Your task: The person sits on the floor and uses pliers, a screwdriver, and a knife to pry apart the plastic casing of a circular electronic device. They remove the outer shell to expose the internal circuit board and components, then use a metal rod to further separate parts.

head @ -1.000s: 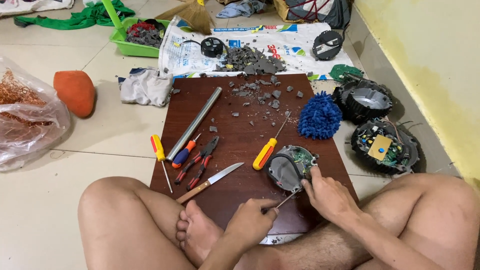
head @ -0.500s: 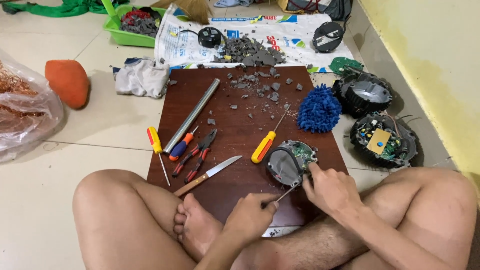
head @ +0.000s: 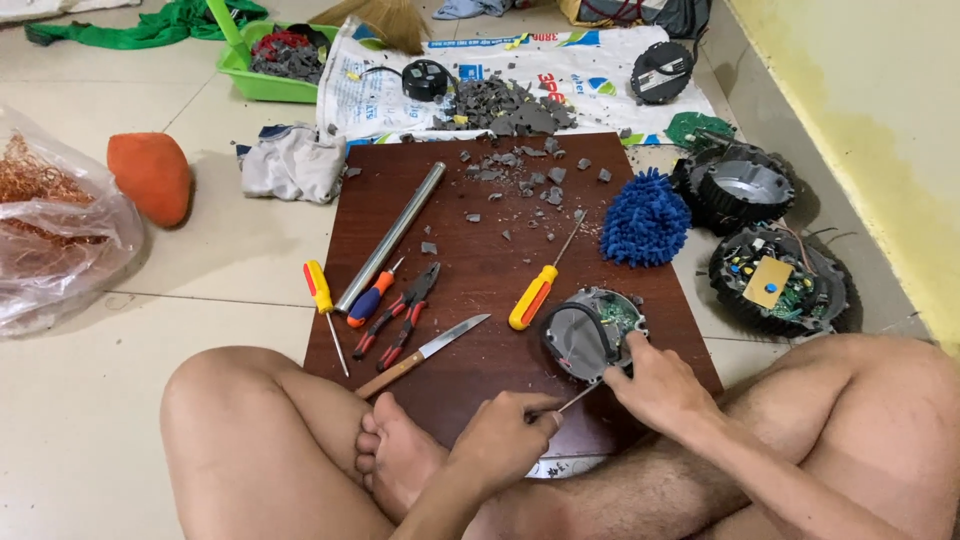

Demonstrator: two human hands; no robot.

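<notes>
A pale tiled floor [head: 200, 250] runs up to a yellowish wall [head: 860, 120] on the right, and on it lies a dark brown rectangular wooden board [head: 480, 270] between the seated person's crossed bare legs. At the board's near right part sits the round grey motor housing with a green circuit board inside [head: 592, 333]. The right hand [head: 660, 385] presses on its near rim, fingers curled against it, while the left hand [head: 505, 440] is clenched around the handle of a thin metal-shafted tool [head: 578, 398] whose tip points to the housing's lower edge. Just left of the housing lie a yellow-and-red-handled screwdriver [head: 535, 293], a wooden-handled knife [head: 420, 355], red-handled pliers [head: 405, 312], a second yellow screwdriver [head: 322, 305] and a long steel tube [head: 390, 237] — all apart from the hands. Grey plastic fragments [head: 520, 180] litter the far end of the board. Beyond the right edge sit a fluffy blue mop pad [head: 645, 220] and two black toothed wheel shells [head: 780, 275]; to the left, an orange rounded object [head: 150, 175] and a clear plastic bag of copper wire [head: 50, 225].
</notes>
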